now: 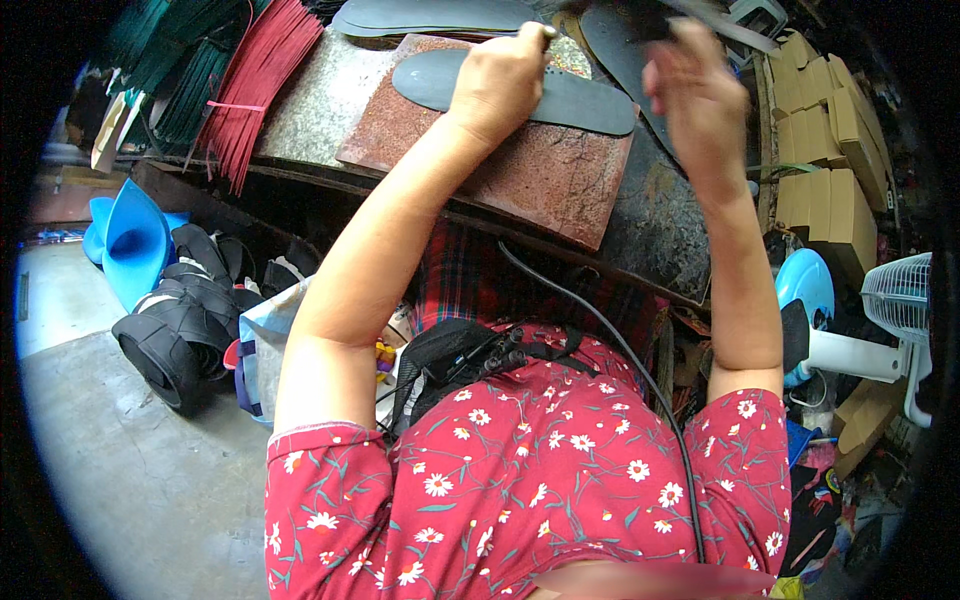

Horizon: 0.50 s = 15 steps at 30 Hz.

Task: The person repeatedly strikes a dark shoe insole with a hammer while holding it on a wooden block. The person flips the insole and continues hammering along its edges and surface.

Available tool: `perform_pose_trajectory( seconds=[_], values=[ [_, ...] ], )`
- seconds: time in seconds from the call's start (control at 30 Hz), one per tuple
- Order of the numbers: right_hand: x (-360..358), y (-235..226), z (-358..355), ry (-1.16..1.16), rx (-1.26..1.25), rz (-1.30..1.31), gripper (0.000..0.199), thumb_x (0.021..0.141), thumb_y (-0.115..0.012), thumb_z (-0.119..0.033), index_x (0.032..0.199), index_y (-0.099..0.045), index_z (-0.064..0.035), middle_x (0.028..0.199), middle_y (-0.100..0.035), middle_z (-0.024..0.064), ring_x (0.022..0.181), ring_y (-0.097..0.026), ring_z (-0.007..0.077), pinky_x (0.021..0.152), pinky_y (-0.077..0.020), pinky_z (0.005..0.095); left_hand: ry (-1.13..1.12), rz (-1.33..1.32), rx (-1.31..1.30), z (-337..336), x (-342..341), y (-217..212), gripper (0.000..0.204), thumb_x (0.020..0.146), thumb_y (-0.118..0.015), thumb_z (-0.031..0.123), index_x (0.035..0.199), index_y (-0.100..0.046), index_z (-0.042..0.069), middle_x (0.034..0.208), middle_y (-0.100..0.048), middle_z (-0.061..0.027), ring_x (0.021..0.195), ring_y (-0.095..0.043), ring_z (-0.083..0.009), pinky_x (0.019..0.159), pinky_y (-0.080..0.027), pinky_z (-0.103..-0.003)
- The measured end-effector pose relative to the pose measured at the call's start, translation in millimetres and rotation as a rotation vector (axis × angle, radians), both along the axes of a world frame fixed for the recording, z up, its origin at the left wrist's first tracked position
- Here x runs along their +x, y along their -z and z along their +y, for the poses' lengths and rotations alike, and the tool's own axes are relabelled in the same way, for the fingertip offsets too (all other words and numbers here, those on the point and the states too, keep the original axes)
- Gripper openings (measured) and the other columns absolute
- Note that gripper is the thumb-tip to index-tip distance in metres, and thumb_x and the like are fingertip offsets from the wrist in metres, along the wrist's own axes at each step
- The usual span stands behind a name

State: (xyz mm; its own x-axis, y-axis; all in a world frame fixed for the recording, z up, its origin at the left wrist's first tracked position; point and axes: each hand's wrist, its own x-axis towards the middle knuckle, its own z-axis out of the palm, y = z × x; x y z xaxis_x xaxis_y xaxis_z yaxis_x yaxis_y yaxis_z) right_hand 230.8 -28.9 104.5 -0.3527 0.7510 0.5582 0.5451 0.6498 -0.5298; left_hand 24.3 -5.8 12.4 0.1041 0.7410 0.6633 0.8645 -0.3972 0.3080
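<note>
A dark grey shoe sole (585,105) lies flat on a worn reddish slab (480,190) at the bench. My left hand (497,88) rests over the middle of it, closed round a slim upright punch whose end (549,33) pokes out above the fist. Small holes show in the sole just right of those fingers. Raised to the right, my right hand (700,100) is smeared by motion. It appears closed on a hammer, with a pale handle (745,32) reaching right and a dark blurred head. The punch's lower end is hidden by my left hand.
More grey soles (430,18) are stacked behind the slab. Red strips (245,100) and dark green strips hang at the left. Cardboard boxes (810,130) and a white fan (895,300) stand at the right. Black rolled pieces (175,340) lie on the floor left.
</note>
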Motion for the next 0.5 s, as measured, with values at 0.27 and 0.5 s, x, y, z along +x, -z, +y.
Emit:
perform_pose_trajectory(
  seconds=[0.27,0.5],
  values=[
    [31,66,26,0.286,-0.252,-0.33,0.043,0.092,-0.052,-0.056,0.113,-0.064,-0.0205,0.093,-0.071,0.0155,0.094,-0.065,0.0393,0.079,-0.0514,0.0472,0.164,-1.098,-0.274,9,-12,8,0.014,0.09,-0.064,0.008,0.093,-0.058,-0.004,0.081,-0.07,-0.0135,0.073,-0.07,-0.0195,0.062,-0.06,-0.03],
    [22,15,6,0.072,-0.155,-0.128,0.029,0.097,-0.059,-0.034,0.113,-0.065,-0.0107,0.068,-0.06,-0.0004,0.061,-0.056,0.0078,0.056,-0.044,0.0241,0.086,-0.63,-0.203,5,-8,6,0.016,0.087,-0.068,0.012,0.091,-0.059,-0.001,0.077,-0.069,-0.0141,0.069,-0.071,-0.023,0.064,-0.057,-0.035]
  ],
)
